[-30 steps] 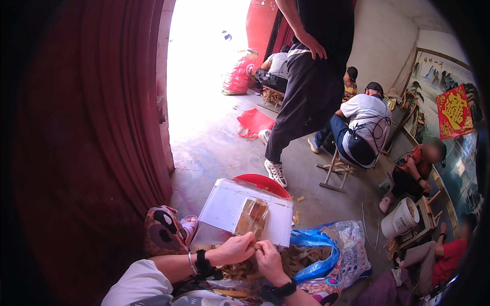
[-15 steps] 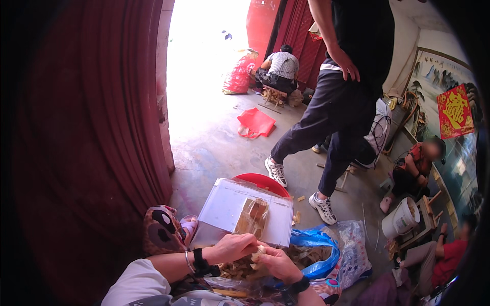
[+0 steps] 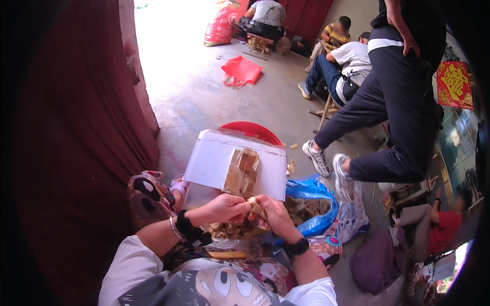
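Note:
A pale tan strip (image 3: 258, 209), folded or curled over, is held between my two hands in front of my lap. My left hand (image 3: 224, 208) pinches its upper end with thumb and fingers. Closed around its other side is my right hand (image 3: 275, 218). Just beyond them a white board (image 3: 206, 162) carries a brown block (image 3: 242, 176) that looks wrapped in clear film. Beneath my hands lies a heap of similar tan strips (image 3: 222, 231) in clear plastic. A yellowish wooden stick (image 3: 227, 255) rests across my lap.
A red tub (image 3: 255, 130) sits under the board's far edge. To the right lie a blue plastic bag (image 3: 319, 196) of strips and a clear printed bag (image 3: 352, 217). A person in dark trousers (image 3: 393, 112) stands close by. Other people sit working; a red bag (image 3: 241, 70) lies on the floor.
My view has shifted, so the board and hands sit higher and left. The standing person has moved right, one foot lifted. Both hands still grip a strip, now turned differently.

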Available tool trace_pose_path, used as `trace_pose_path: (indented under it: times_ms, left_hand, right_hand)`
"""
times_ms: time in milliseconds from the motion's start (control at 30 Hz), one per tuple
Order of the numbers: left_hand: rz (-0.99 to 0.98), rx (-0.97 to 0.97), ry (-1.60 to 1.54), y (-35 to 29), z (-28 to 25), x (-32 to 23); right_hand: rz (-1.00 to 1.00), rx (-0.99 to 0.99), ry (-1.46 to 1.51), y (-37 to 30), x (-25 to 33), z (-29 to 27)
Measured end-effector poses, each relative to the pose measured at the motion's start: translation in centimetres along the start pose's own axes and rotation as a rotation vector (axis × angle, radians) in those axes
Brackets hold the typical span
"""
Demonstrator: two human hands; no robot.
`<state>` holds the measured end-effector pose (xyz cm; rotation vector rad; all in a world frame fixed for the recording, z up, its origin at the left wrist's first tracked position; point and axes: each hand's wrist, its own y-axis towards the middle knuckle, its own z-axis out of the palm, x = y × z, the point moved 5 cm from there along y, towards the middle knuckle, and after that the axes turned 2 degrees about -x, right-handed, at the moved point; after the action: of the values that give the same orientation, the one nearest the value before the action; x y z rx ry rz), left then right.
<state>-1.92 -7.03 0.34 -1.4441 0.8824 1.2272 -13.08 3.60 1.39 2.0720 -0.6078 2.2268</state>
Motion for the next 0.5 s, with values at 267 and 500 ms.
trace_pose_path:
  times_ms: [267, 500]
  left_hand:
    - [-0.046, 0.055, -0.126, -0.6, 0.5, -1.0]
    - [0.066, 0.074, -0.064, -1.4, 0.6, -1.2]
  right_hand:
    - [-0.07, -0.248, -0.137, 0.5, 0.6, -2.0]
    - [-0.237, -0.479, -0.425, 0.8, 0.6, -3.5]
